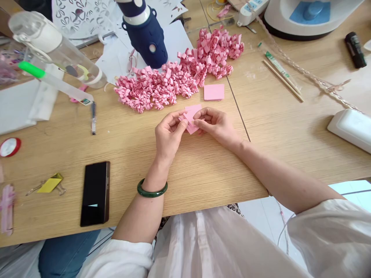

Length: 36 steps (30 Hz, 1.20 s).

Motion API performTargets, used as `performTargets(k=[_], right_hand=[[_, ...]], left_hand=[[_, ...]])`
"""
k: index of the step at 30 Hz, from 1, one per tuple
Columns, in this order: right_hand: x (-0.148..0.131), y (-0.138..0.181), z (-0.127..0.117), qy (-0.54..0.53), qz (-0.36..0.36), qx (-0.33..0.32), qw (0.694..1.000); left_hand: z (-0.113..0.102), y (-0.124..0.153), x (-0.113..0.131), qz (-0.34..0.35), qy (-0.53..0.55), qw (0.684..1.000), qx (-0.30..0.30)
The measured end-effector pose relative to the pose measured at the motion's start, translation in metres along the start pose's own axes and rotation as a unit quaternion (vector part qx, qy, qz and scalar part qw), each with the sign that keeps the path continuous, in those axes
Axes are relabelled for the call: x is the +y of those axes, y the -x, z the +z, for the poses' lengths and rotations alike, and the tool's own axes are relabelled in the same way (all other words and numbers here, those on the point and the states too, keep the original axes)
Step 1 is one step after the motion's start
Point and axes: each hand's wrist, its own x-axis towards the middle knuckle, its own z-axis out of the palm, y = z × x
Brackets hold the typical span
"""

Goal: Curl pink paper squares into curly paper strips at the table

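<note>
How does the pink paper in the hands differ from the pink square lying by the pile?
The pink paper is pinched between the left hand and right hand and looks folded, with slanted edges. The pink square lies flat, untouched and unfolded on the table. Both share the same pale pink.

The pink paper [191, 116] is partly hidden behind the fingers of the left hand [168, 135] and the right hand [216, 124], so its full shape cannot be seen. Far up from the hands, the blue bottle [145, 34] loses its top at the edge. Far left, the red tape roll [10, 146] is blurry.
</note>
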Motion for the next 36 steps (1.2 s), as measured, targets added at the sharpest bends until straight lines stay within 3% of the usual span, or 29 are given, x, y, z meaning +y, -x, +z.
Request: performTargets(k=[5,14,24,28,36], right_hand=[[0.001,0.002,0.003,0.078,-0.036,-0.004,0.996],[-0.001,0.002,0.003,0.072,-0.055,0.015,0.996],[0.006,-0.001,0.001,0.033,-0.057,0.030,0.997],[0.006,-0.001,0.001,0.033,-0.054,0.023,0.998],[0.012,-0.002,0.002,0.121,-0.086,0.015,0.989]], left_hand=[[-0.001,0.001,0.000,0.046,-0.058,0.997,-0.024],[0.001,0.004,0.003,0.044,-0.093,0.991,-0.082],[-0.001,0.002,-0.002,0.034,-0.086,0.994,-0.052],[-0.002,0.002,-0.005,0.032,-0.098,0.992,-0.071],[-0.003,0.003,0.008,0.144,-0.198,0.969,-0.042]])
